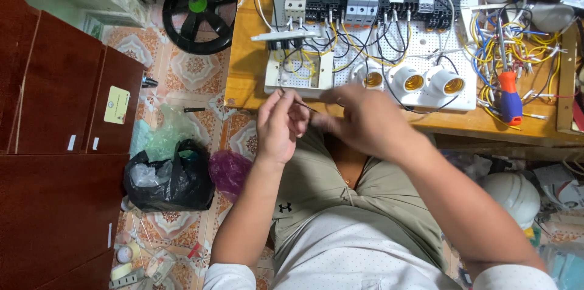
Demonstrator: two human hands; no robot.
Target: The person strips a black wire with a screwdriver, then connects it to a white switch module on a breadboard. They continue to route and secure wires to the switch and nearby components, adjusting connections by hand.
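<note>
The left hand (278, 127) pinches a thin dark wire (302, 105) between its fingertips, just off the worktop (243, 77) edge, at 6 o'clock from the white wiring board (426, 52). The wire looks light, springy and slippery, so it is best gripped near its end. The right hand (359, 121) is motion-blurred at the wire's 3 o'clock end; I cannot tell whether it grips.

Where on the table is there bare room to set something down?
Bare wood lies on the table left of the white board, and in a thin strip along its front edge. The right end is crowded with loose wires and a screwdriver.
</note>
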